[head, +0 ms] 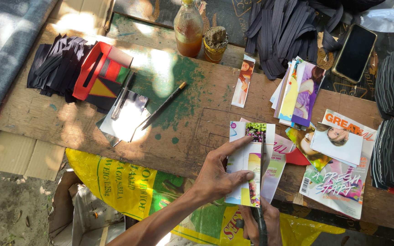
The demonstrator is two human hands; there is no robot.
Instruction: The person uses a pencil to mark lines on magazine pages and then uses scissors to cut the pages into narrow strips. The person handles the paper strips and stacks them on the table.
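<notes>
Pressing flat on paper strip (251, 159), left hand (217, 175) spread fingers wide; right hand (263, 221) gripped knife (261, 182) beside it.

Magazine page (247, 159) on board (69, 118), pen (163, 105) to its left, phone (354, 52) behind (far right)

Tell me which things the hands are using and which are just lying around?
In use: left hand, right hand, blade, magazine strip, wooden board.
Lying about: phone, bottle, pencil, black strips, magazines.
</notes>
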